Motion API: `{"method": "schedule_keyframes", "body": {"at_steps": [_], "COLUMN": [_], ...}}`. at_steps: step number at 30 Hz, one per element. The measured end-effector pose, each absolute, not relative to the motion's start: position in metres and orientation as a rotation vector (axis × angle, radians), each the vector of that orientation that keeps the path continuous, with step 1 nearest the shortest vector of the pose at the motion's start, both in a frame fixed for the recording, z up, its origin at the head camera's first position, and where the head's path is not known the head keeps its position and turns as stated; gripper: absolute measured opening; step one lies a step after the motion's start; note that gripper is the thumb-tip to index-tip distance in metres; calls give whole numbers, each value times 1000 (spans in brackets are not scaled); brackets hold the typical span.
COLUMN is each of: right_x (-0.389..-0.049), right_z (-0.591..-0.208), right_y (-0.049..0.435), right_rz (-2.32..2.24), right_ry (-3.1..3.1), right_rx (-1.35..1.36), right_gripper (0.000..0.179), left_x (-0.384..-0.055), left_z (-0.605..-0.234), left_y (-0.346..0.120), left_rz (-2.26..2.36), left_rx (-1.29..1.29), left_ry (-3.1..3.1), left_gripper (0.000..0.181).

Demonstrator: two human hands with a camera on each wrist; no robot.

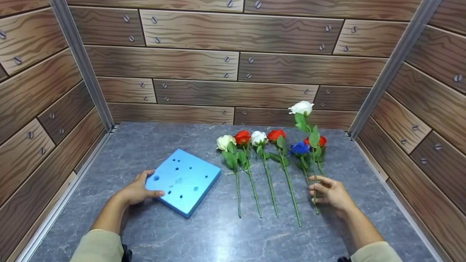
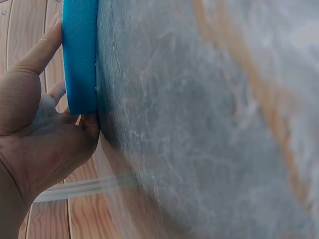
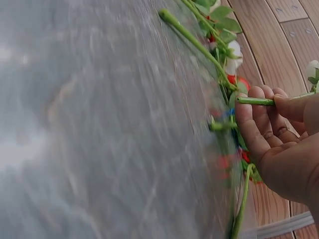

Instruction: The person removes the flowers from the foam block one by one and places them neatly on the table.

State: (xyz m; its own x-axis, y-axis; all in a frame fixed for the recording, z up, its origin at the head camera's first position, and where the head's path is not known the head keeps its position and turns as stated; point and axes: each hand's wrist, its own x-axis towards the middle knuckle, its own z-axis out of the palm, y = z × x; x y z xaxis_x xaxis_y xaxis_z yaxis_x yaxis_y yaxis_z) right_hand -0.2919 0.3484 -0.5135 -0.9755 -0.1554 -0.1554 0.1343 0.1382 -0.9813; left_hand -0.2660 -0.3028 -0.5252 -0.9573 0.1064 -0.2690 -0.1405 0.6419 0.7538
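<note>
My left hand [image 1: 137, 189] grips the left corner of a square blue foam block [image 1: 198, 174] dotted with holes. In the left wrist view the thumb lies on the block's [image 2: 79, 59] top face, with fingers at its edge and underside. My right hand [image 1: 333, 194] pinches the green stem of an artificial white rose [image 1: 302, 108] between thumb and fingers. This rose stands upright above the table; its stem's cut end [image 3: 253, 101] juts past the fingertips. Behind it lie a blue rose [image 1: 300, 148] and a red rose [image 1: 322, 141].
Left of the right hand, a cream rose [image 1: 225, 142], a red rose [image 1: 242, 137], a white rose [image 1: 259, 138] and another red rose [image 1: 276, 135] lie in a row on the grey marbled table [image 1: 255, 240]. Wood-patterned walls [image 1: 193, 65] enclose three sides.
</note>
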Motion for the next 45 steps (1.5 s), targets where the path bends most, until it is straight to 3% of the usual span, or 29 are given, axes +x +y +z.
{"method": "schedule_keyframes", "body": {"at_steps": [31, 45], "right_x": [-272, -272], "right_z": [-514, -516], "right_y": [444, 486], "right_rz": [-1982, -1783], "right_ry": [2140, 2180], "right_rx": [142, 246], "right_gripper": [26, 25], "left_x": [-265, -266], "left_z": [-522, -525], "left_y": [-304, -304], "left_rz": [1190, 1190], "left_rx": [5, -4], "left_ry": [2588, 2576], "left_gripper": [113, 113]}}
